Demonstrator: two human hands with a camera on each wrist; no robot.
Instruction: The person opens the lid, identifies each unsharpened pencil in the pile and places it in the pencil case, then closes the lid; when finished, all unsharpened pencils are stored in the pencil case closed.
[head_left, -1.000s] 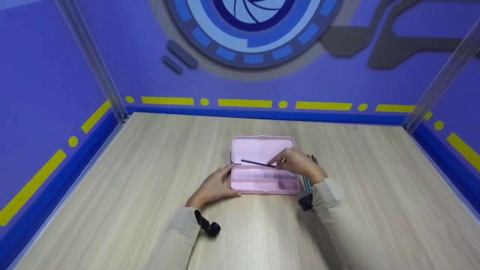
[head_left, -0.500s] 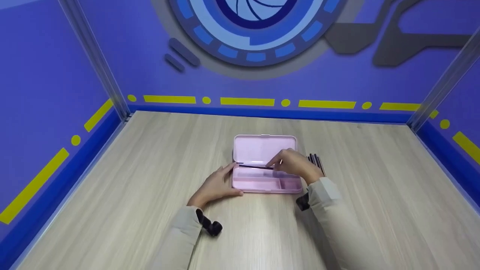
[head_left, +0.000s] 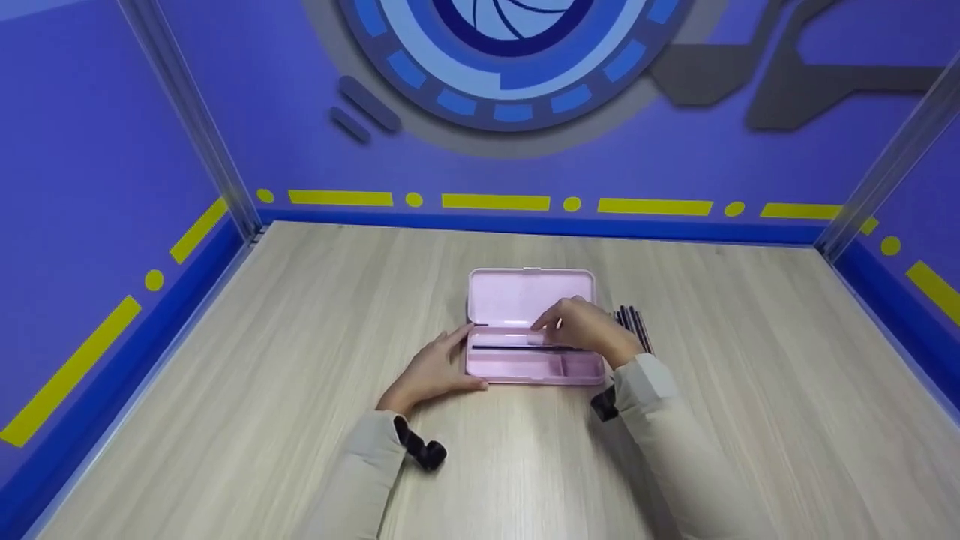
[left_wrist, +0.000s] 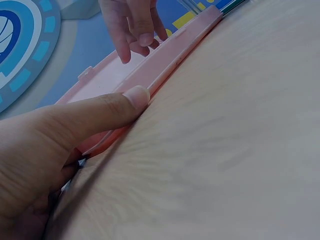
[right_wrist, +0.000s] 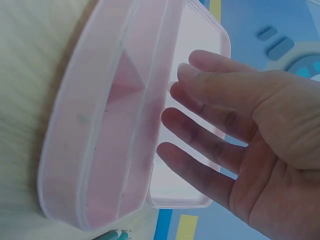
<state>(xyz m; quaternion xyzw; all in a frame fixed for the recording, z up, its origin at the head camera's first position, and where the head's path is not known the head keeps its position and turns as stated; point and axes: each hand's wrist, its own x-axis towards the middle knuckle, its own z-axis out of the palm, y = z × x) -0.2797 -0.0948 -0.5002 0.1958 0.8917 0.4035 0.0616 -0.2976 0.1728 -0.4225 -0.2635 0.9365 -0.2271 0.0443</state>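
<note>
A pink pencil case [head_left: 517,381] lies open on the table, its lid [head_left: 525,296] tipped back behind the compartments. My left hand [head_left: 431,367] grips its left end, thumb [left_wrist: 112,110] along the front edge and fingers round the far side. In the head view, a thin black pencil [head_left: 517,347] lies lengthwise in the long rear compartment, beside the divider. Above the right part of the case hovers my right hand [head_left: 589,326]. The right wrist view shows its fingers [right_wrist: 192,167] apart and loosely bent, holding nothing.
Several dark pencils [head_left: 634,322] lie on the table right of the case, partly hidden by the right hand and wrist. Blue panels [head_left: 480,165] with yellow marks enclose the wooden tabletop [head_left: 337,300] at the back and sides.
The black pencil, earlier pinched by the right hand over the hinge, now lies in the rear compartment, let go. The left hand keeps its place on the case.
</note>
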